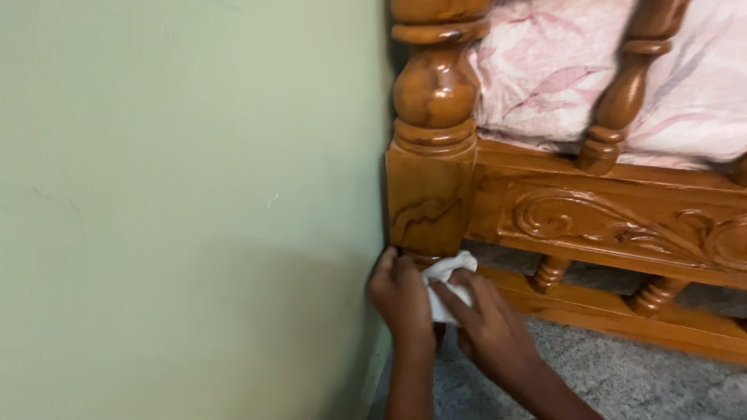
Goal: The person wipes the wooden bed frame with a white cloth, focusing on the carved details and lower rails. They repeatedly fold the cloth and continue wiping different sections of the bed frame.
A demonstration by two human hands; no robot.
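Pale green wall [179, 194], carved wooden bed frame [607, 222], pink floral bedding [545, 78], grey speckled floor [622, 373]

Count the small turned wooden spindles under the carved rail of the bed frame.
2 in view: one small spindle just right of the hands, another further right. A third may sit behind the white cloth, and more past the frame's right edge.

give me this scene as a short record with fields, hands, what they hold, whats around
left hand: left hand at the foot of the bed post, next to the wall
right hand: right hand pressing a white cloth against the post's base
furniture: carved wooden bed frame with turned spindles
bedding: pink patterned fabric above the rail
floor: grey speckled floor
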